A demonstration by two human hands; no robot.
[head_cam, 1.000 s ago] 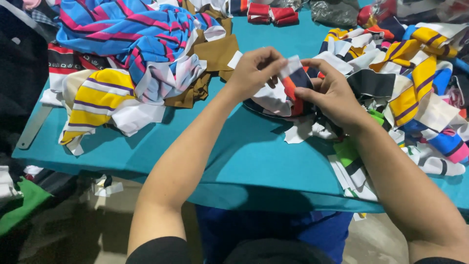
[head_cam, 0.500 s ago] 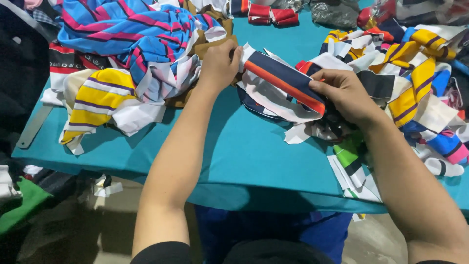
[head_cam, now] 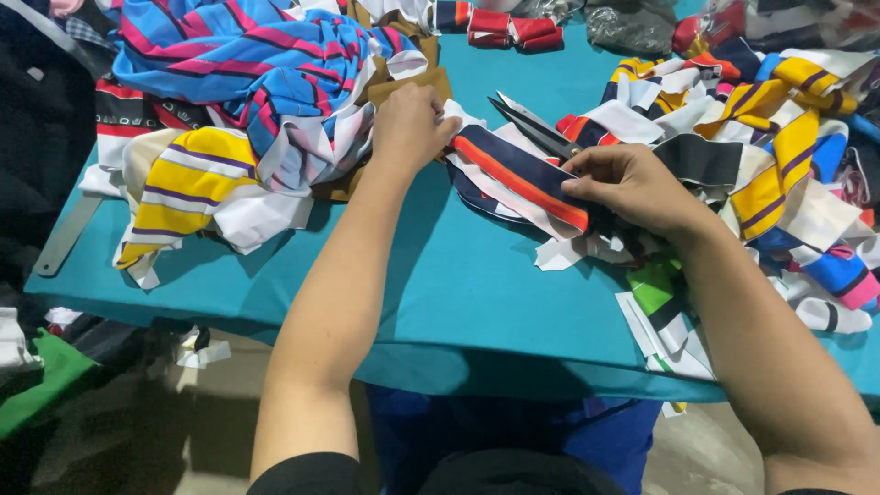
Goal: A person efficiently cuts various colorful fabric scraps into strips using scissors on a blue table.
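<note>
A navy fabric strip with an orange-red stripe [head_cam: 522, 174] lies stretched flat on the teal table [head_cam: 431, 275]. My left hand [head_cam: 410, 128] pinches its far left end, fingers closed on the cloth beside a tan cardboard piece [head_cam: 417, 84]. My right hand [head_cam: 632, 188] presses and grips the strip's right end. White fabric layers lie under the strip. Large metal scissors [head_cam: 536, 128] rest on the table just behind the strip, between my two hands, untouched.
A blue, pink and white striped cloth heap [head_cam: 238, 64] and a yellow striped piece [head_cam: 183, 188] sit left. Yellow, navy and white striped strips [head_cam: 779, 156] pile up at right. Red folded pieces [head_cam: 509, 26] lie at the back. A metal ruler [head_cam: 64, 238] overhangs the left edge.
My hands, close together a second ago on a folded strip, have drawn apart and spread the strip out flat. The left hand moved up and left; the scissors are now uncovered.
</note>
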